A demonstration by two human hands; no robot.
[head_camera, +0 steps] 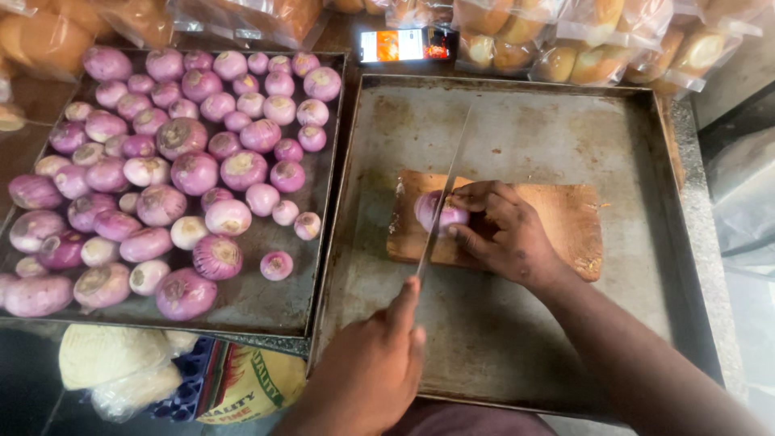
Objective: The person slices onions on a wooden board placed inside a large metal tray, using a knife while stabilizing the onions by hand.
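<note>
My left hand [367, 371] grips the handle of a long knife [442, 194], with the forefinger laid along the blade's back. The blade runs away from me and rests across a peeled purple onion [432, 211]. My right hand [504, 234] holds that onion down from the right, fingertips curled beside the blade. The onion lies at the left end of a wooden cutting board [565, 218], which sits in a large worn metal tray [517, 129].
A second metal tray [266, 303] on the left holds several peeled purple onions [194, 173]. Bagged buns [597, 40] and a phone [404, 44] lie along the back. A printed sack [242, 387] and a pale bag [105, 355] sit below the left tray.
</note>
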